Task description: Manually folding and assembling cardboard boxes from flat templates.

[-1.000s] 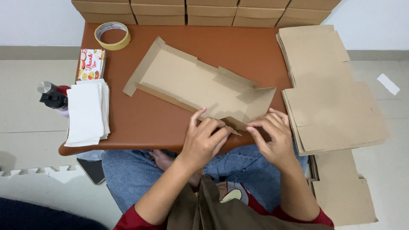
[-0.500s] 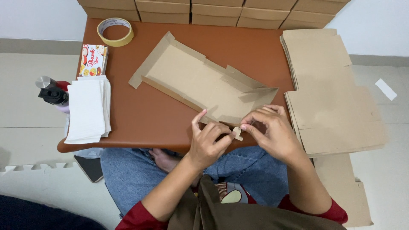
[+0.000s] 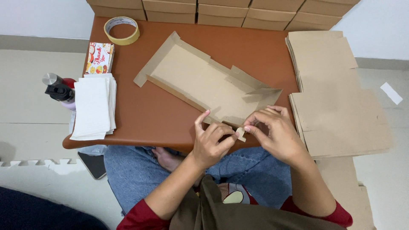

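Sitting at the low brown table (image 3: 162, 115), I have the flat cardboard box blank (image 3: 200, 81) lying slantwise across it, its near corner by my hands. Since a second ago that blank has turned a little and slid toward the table's near edge, and my hands have lifted off its flap; what they now share is a small pale strip (image 3: 241, 133) that looks like a bit of tape or paper, which was not free between my fingers before. That tells me the work has passed from pressing the fold to handling this little piece.

To my right a stack of flat box blanks (image 3: 336, 98) overhangs the table; at the far edge runs a row of folded boxes (image 3: 221, 10). On my left lie a pile of white sheets (image 3: 93, 108), a pack of printed cards (image 3: 99, 57) and a roll of tape (image 3: 122, 30). A dark spray bottle (image 3: 59, 91) stands on the pale floor.

My left hand (image 3: 213, 142) pinches one end of the strip between thumb and forefinger, the index raised; my right hand (image 3: 277, 134) nips the other end, fingers curled close.
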